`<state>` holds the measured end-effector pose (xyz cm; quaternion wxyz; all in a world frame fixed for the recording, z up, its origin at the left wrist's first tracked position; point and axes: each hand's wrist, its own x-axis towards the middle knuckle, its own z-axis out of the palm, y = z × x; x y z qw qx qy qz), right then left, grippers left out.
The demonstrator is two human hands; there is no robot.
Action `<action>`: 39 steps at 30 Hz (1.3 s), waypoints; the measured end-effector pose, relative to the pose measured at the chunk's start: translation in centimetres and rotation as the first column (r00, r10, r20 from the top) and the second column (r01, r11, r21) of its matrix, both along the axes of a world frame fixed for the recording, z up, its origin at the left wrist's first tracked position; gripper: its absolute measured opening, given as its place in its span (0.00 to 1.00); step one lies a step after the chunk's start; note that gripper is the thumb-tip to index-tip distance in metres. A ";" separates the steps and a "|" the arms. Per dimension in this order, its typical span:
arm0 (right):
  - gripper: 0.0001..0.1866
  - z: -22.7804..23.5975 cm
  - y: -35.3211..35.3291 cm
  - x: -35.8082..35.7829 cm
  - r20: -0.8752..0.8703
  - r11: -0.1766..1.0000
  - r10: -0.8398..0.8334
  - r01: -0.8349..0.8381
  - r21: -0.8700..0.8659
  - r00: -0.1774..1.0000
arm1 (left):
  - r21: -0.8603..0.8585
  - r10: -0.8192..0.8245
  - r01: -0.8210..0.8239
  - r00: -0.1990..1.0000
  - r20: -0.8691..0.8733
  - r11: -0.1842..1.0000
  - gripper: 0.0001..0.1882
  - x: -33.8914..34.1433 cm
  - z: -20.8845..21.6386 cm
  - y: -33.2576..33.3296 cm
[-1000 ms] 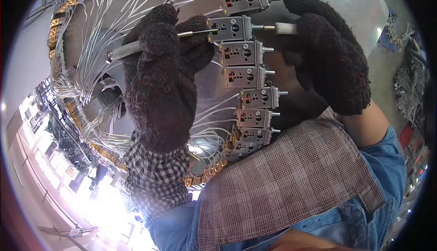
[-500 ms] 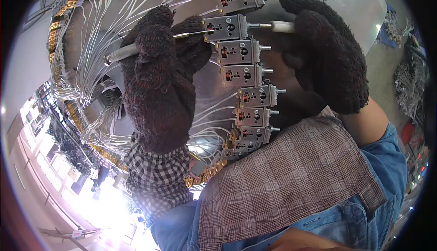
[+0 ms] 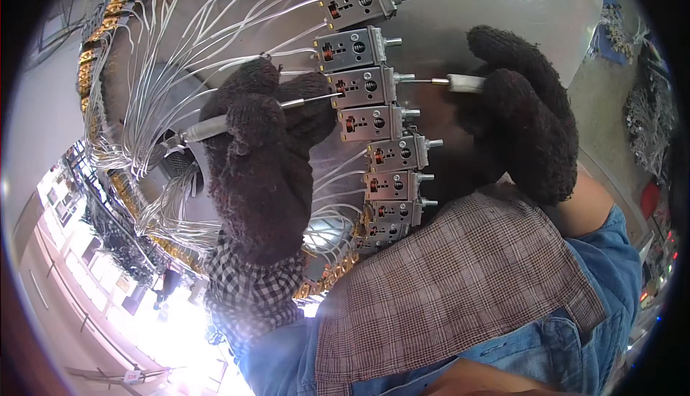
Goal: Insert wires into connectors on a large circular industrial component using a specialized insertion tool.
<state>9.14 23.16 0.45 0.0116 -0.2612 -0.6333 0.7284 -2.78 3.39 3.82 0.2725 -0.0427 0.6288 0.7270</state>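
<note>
My left hand (image 3: 262, 159), in a dark knitted glove, is closed around a slim grey-handled pen-like tool (image 3: 208, 129). Its thin metal tip reaches the left side of a small metal switch unit (image 3: 363, 87) with a coppery part and a round spring in its face. On the unit's right, my right hand (image 3: 525, 112), gloved alike, grips a white-handled screwdriver-like tool (image 3: 467, 83). That tool's thin shaft lines up with the unit's short spindle and appears to meet it. Like units stand in a curved row, including one above (image 3: 350, 47) and one below (image 3: 370, 123).
The units sit along a large round metal plate (image 3: 453, 1). White wires (image 3: 215, 22) spread across its left part toward a curved rim of brass-coloured terminals (image 3: 111, 19). Bundles of wires or parts (image 3: 647, 130) lie beyond the plate at right.
Both tools have left one unit and now sit at the neighbouring unit nearer me. My hands moved slightly down and right. The row appears shifted a little left in view.
</note>
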 end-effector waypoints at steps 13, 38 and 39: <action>0.22 -1.0 -0.2 -0.5 -0.188 0.997 0.074 -0.079 -0.018 0.979 | 0.000 -0.012 0.012 0.998 -0.062 1.000 0.21 -0.5 -1.5 -0.4; 0.23 -2.5 -0.1 -0.8 -0.240 0.590 0.252 0.048 0.806 0.938 | 0.060 -0.008 0.008 1.000 0.008 0.998 0.19 -0.7 -2.9 1.0; 0.25 -2.5 0.1 -0.9 -0.210 0.412 0.352 0.051 0.910 0.912 | 0.079 -0.016 0.015 1.000 0.012 0.997 0.18 -0.8 -2.9 0.9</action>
